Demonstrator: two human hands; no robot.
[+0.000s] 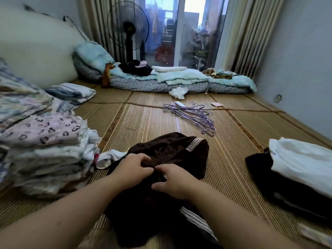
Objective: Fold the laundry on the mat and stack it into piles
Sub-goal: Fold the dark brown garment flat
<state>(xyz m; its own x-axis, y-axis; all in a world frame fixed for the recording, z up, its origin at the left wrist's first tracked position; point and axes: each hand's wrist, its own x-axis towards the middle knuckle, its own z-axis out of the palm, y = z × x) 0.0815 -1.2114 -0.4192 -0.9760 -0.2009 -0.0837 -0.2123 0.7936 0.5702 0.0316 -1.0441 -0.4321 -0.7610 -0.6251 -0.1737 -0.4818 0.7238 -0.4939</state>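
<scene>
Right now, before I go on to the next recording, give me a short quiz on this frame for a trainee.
1. True or false: the left hand and the right hand are both on the dark garment.
2. What tops the pile at the person's right? A) a white cloth B) a fan C) a pillow
3. Fill in: purple ____ lie on the mat beyond the garment.
Key: 1 true; 2 A; 3 hangers.
</scene>
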